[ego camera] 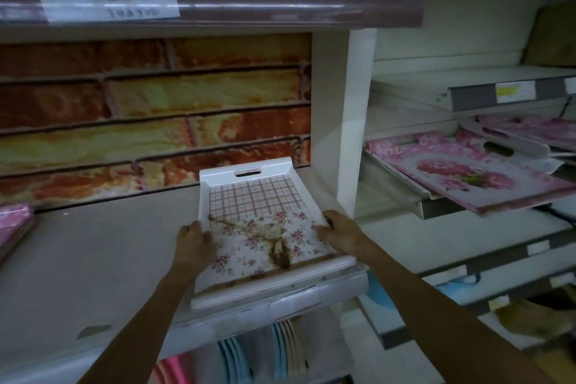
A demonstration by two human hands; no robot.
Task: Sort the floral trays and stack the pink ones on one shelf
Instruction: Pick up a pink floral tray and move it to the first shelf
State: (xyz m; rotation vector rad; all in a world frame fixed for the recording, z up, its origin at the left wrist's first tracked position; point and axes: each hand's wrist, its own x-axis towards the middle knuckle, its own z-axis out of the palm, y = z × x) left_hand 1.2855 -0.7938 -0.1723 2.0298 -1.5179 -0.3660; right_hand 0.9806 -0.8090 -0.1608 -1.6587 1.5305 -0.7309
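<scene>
A white tray (258, 221) with a red check pattern and small flowers lies on the grey shelf (103, 259), its near end over the shelf's front edge. My left hand (193, 243) grips its left rim and my right hand (338, 232) grips its right rim. Pink floral trays (467, 171) lie tilted on the shelf unit to the right, with more pink trays (530, 129) behind them. The edge of another pink tray (14, 221) shows at the far left of the same shelf.
A brick-patterned panel (156, 115) backs the shelf. A white post (355, 121) divides it from the right shelving. An upper shelf edge with a label (109, 0) hangs overhead. Blue and cream plates (280, 349) stand below.
</scene>
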